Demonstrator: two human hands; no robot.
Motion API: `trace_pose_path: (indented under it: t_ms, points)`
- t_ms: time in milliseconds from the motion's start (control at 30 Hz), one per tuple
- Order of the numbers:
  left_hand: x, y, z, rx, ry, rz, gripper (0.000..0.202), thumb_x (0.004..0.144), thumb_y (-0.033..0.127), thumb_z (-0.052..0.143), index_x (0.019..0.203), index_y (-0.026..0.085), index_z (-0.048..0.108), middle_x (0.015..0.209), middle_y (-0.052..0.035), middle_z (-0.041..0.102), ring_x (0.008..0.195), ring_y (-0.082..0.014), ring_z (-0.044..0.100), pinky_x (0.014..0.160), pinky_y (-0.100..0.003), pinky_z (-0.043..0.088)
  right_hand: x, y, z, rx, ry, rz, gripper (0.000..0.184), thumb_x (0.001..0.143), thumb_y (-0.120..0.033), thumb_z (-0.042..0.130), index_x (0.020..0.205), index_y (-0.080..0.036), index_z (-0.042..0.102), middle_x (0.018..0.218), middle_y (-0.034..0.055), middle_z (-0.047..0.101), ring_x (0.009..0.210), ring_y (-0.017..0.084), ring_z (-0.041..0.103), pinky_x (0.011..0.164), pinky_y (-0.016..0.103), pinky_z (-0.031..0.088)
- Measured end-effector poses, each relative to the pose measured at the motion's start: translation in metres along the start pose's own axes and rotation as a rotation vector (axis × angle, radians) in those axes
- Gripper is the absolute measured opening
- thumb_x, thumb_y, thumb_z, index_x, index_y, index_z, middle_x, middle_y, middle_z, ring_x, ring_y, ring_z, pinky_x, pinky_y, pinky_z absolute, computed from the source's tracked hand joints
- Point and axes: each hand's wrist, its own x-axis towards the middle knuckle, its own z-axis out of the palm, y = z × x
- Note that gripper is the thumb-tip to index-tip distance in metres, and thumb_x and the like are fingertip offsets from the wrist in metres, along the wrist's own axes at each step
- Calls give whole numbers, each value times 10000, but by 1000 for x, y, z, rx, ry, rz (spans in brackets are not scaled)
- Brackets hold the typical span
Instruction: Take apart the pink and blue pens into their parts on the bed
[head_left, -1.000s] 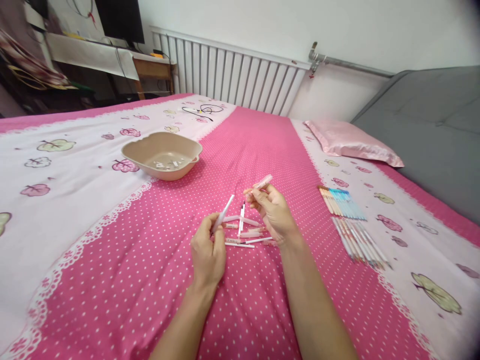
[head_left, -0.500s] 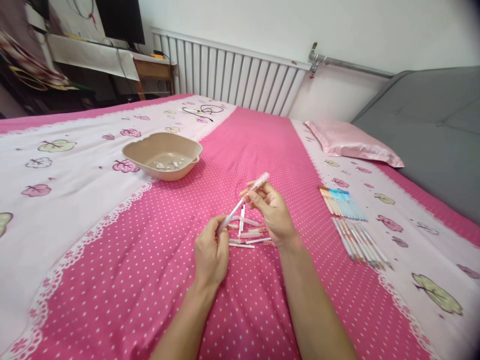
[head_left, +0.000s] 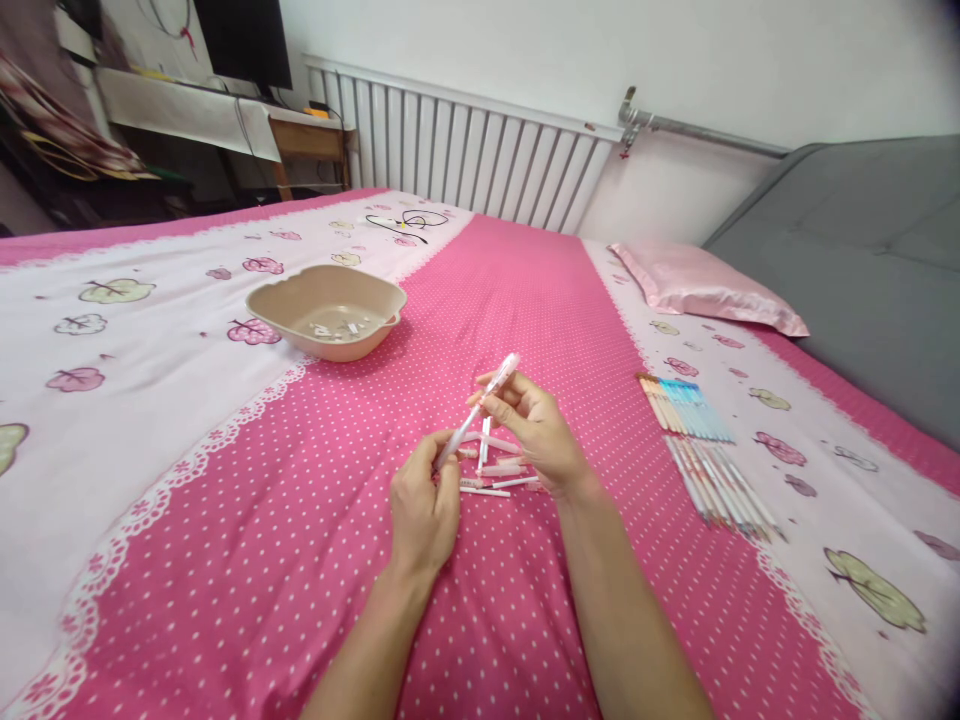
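A pale pink pen [head_left: 466,424] slants up to the right between my two hands. My left hand [head_left: 426,493] is closed around its lower end. The fingertips of my right hand [head_left: 536,425] pinch it near the clear pink upper part [head_left: 504,370], which sticks out above them. Just under my hands, a small heap of loose pink pen parts [head_left: 501,470] and thin white refills [head_left: 484,492] lies on the polka-dot bedspread [head_left: 247,560]. My right wrist and fingers hide part of the heap.
A beige basin [head_left: 330,345] with small white pieces in it stands at the left. At the right lie a row of blue and orange pens [head_left: 686,405] and a row of whitish pens [head_left: 721,487]. Farther back are a pink pillow [head_left: 705,285] and a black cable [head_left: 405,225].
My right hand has come down and left, closer to my left hand, bringing the clear pink part along. Less of the pen shows between the hands. My left hand has hardly moved.
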Motion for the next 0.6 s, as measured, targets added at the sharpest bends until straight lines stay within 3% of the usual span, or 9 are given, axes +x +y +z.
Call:
trace_pose_path:
  t_ms: [267,600]
  points:
    - [0,0,0,-27,2,8,239,833,198,422,993,177,598,866,-28,646,696,-148,578,657,-259,436,1,7,1,42,-116,33,225,763,-286,624,977,-232,582,853,5,639,843,129,591,808,295,450]
    - [0,0,0,-52,-6,21,266,843,230,428,1040,172,596,873,-34,655,689,-146,586,642,-250,445,1,9,0,32,-128,36,251,747,-285,636,985,-233,575,862,7,628,852,136,595,811,306,465]
